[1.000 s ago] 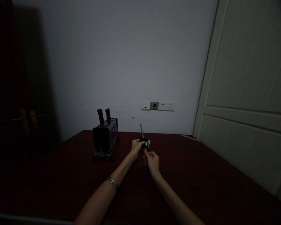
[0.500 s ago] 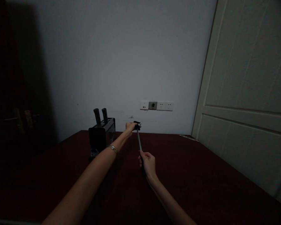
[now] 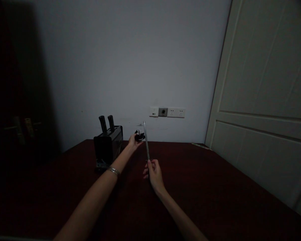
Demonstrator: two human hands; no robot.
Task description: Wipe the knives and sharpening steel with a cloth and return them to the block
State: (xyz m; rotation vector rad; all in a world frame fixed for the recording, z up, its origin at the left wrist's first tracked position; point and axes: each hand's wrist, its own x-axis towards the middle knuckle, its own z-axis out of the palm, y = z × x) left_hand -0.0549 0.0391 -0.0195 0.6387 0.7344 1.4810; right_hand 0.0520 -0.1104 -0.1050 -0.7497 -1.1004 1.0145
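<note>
My right hand (image 3: pixel 154 175) is closed around the dark handle of a honing steel, near the middle of the table. The slim grey rod of the honing steel (image 3: pixel 146 142) points up and away, its tip bare against the wall. Farther forward and to the left, my left hand (image 3: pixel 133 141) grips a crumpled black cloth (image 3: pixel 140 136) with whitish patches, just left of the rod. The cloth appears apart from the rod. To the left of this hand stands a black knife block (image 3: pixel 106 145), with two black handles (image 3: pixel 107 124) sticking up from its top.
The dark red table (image 3: pixel 190 187) reaches back to a pale wall (image 3: pixel 130 60). Sockets and switches (image 3: pixel 167 112) sit low on that wall. A light panelled door (image 3: pixel 263 100) lines the right side. A flat strip (image 3: pixel 201 146) lies at the table's back right corner.
My left hand has moved left and slightly down with the cloth, away from the rod. The rod's tip has come out uncovered and points higher. My right hand has shifted slightly left.
</note>
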